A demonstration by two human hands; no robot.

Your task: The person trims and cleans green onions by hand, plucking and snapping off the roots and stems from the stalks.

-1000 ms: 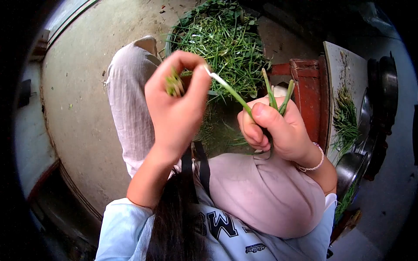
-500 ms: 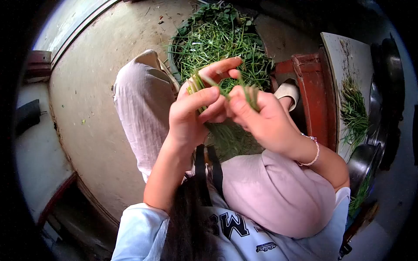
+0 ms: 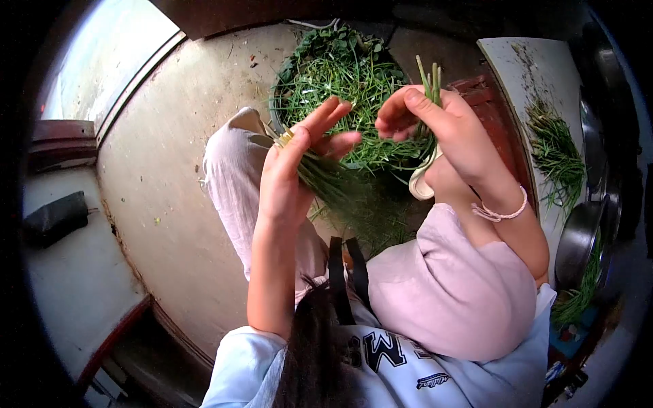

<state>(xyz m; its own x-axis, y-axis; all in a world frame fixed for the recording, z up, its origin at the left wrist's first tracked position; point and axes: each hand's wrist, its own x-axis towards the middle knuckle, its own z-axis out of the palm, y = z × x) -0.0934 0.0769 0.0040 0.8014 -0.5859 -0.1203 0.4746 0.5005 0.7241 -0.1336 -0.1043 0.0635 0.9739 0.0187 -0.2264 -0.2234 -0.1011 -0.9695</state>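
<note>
My left hand [image 3: 292, 163] holds a bunch of thin green stalks [image 3: 326, 178] between thumb and palm, its pale ends up and the blurred leaves hanging toward the lower right. Its other fingers stretch toward the right. Facing it, my right hand [image 3: 445, 126] has several thicker green stems [image 3: 432, 81] held between thumb and palm, ends pointing up, with its fingers loosely curved. A gap separates the two hands. Beyond them a round tub [image 3: 273, 112] is heaped with cut greens [image 3: 340, 75].
At the right, a white board [image 3: 500, 58] carries a pile of green stalks [image 3: 554, 153]. Metal bowls [image 3: 578, 245] and more greens [image 3: 578, 296] lie beside it. A red wooden stool [image 3: 500, 112] stands behind my right hand. Bare floor [image 3: 183, 136] shows at the left.
My hands, close together half a second ago, have moved apart. The single stem with a white end seen between them earlier no longer shows there. The view has shifted.
</note>
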